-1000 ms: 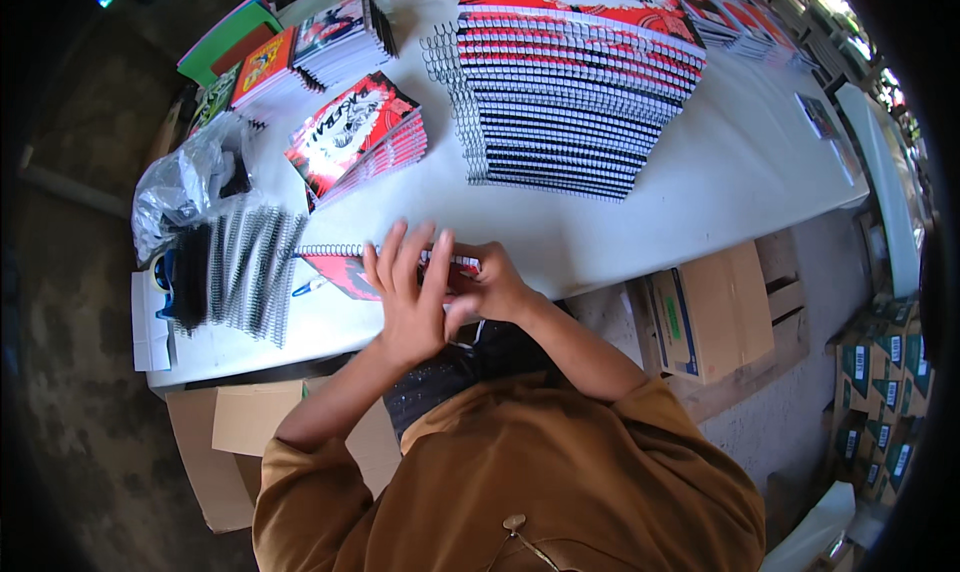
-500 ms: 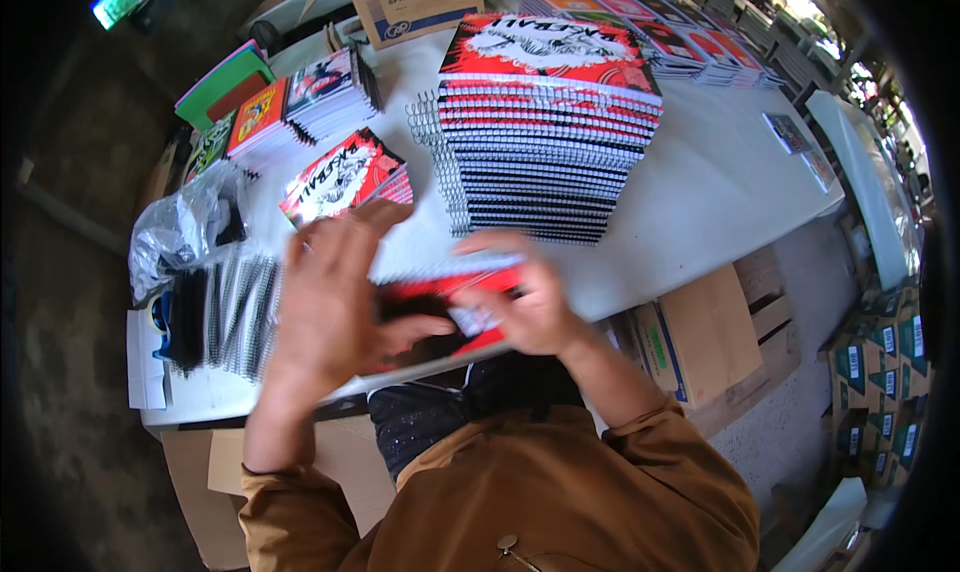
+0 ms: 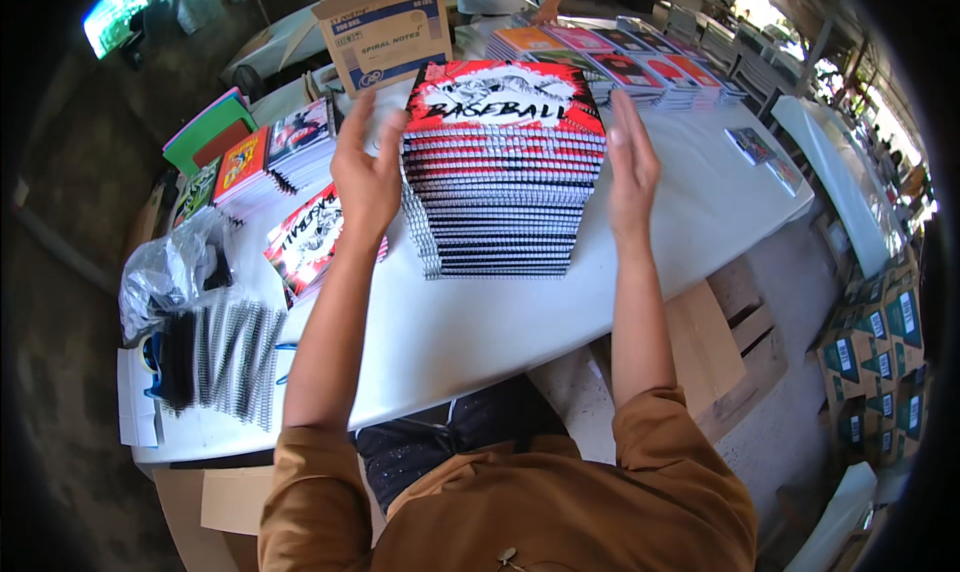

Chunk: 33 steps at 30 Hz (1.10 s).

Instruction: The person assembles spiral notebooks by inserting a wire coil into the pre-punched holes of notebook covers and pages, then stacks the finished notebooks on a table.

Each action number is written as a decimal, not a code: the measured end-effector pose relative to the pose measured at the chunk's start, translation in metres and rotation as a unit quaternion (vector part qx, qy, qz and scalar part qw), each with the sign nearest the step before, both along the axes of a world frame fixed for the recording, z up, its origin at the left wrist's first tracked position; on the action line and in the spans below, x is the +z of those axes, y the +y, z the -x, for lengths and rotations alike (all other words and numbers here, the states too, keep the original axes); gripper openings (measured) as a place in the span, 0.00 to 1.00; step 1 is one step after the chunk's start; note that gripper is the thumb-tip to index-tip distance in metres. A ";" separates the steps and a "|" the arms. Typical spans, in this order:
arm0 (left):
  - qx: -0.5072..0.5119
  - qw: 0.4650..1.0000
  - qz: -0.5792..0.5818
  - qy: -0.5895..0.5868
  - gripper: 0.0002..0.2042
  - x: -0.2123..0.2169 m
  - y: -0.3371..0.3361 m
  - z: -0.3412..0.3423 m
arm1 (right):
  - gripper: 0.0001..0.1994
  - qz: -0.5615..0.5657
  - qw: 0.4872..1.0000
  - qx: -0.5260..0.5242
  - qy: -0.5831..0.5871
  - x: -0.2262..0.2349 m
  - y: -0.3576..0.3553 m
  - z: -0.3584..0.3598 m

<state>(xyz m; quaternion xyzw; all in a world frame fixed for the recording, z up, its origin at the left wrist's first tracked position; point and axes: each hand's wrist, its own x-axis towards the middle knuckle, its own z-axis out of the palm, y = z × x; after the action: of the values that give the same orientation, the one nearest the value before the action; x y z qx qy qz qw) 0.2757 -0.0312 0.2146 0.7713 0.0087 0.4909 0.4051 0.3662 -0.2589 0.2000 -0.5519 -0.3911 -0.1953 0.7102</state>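
Bold black lettering is borne by the red-and-white top notebook (image 3: 500,84) of the tall stack (image 3: 500,202) and by the smaller red-and-white notebook (image 3: 306,234). Dark print is carried by the cardboard box (image 3: 388,40), and white labels (image 3: 908,313) by the green-and-brown cartons (image 3: 866,386).

We are seeing open table (image 3: 490,327) in front of the tall stack (image 3: 500,197), and more room to its right, past our right hand (image 3: 633,167). Behind the stack, a big box (image 3: 395,42) and rows of notebooks (image 3: 635,70) are blocking the way. To its left, our left hand (image 3: 367,172), a small red pile (image 3: 303,237) and wire coils (image 3: 235,357) are taking up room.
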 end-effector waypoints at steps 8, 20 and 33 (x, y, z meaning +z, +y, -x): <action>0.191 0.958 0.154 -0.146 0.20 -0.022 -0.036 -0.023 | 0.21 -0.016 0.957 -0.290 0.024 -0.007 0.034 0.004; 0.226 0.949 -0.118 0.187 0.17 -0.067 0.088 0.048 | 0.21 -0.074 0.946 -0.314 -0.043 -0.040 0.014 0.045; 0.145 0.943 0.297 0.041 0.07 -0.114 -0.026 0.205 | 0.25 -0.075 0.591 0.449 0.666 -0.130 0.091 0.200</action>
<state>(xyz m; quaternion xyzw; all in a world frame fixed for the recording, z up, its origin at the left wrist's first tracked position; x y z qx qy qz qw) 0.0709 -0.0572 0.1002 0.6256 0.2828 0.4877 0.5392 0.1666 -0.1680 0.0695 -0.2267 0.0086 0.5417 0.8094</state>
